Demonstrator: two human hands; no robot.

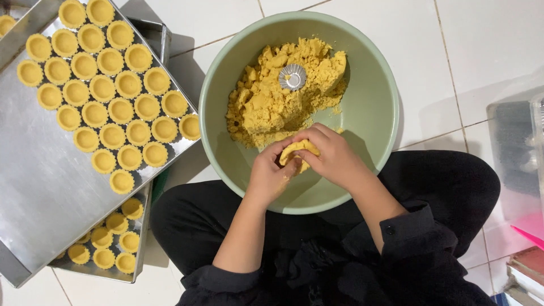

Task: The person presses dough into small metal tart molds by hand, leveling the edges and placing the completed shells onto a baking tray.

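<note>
A pale green bowl (374,107) on the floor holds a crumbly heap of yellow dough (272,96) with a small fluted metal tart mould (292,76) lying on top. Over the bowl's near side, my left hand (271,174) and my right hand (334,156) press together around a lump of yellow dough (299,149), fingers curled on it from both sides. The underside of the lump is hidden by my fingers.
A metal baking tray (39,181) at the left carries several rows of yellow tart shells (113,107); a second tray (139,266) beneath it holds more. My black-clad legs (442,181) flank the bowl. A clear plastic container (518,164) and stacked books (527,272) sit at the right on white tiles.
</note>
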